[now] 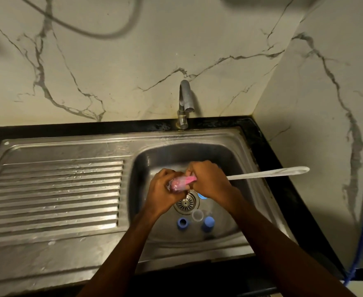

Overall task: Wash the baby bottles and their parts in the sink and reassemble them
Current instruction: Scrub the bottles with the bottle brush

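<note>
Scrubbing step, I'd say: left hand grips the bottle, right hand grips the brush pushed inside; the blue parts beneath both wrists probably want washing next.

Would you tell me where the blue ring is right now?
In the head view, the blue ring lies in the sink basin, nearer the camera than the drain strainer and left of the blue cap.

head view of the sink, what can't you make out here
Head view only:
bottle: mostly wrapped by the left hand and right hand; shape unclear.
blue piece by the drain: mostly hidden under the right wrist.
clear part: too faint to identify.
brush: head blurred inside the bottle.
</note>
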